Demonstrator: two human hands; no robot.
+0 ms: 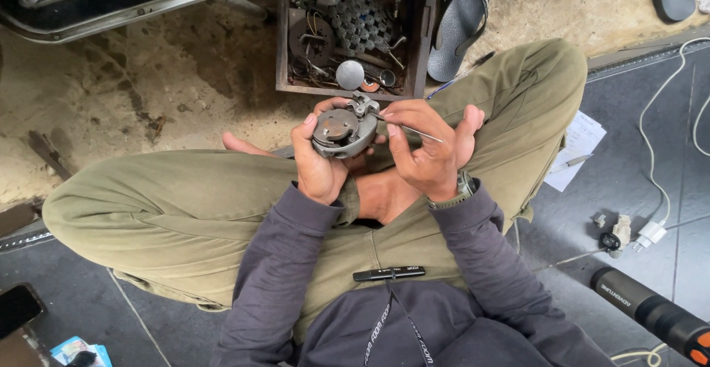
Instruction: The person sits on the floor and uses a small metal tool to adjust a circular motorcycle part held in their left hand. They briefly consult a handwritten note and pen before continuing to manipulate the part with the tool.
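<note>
I sit cross-legged in olive trousers. My left hand [319, 161] grips a round grey metal mechanism [344, 132] with a disc on top and a small bracket at its upper right. My right hand [427, 149] pinches a thin metal rod [414, 130], held like a pen, whose tip points left to the bracket of the mechanism. Both hands hover above my crossed bare feet.
A wooden box [282, 34] of metal parts, gears and wires lies ahead on the dirt floor. Dark sandals [458, 19] sit to its right. A paper sheet [577, 149], white cable with charger [651, 230] and a black-orange tool handle [654, 314] lie on the dark mat at right. A phone [16, 308] rests lower left.
</note>
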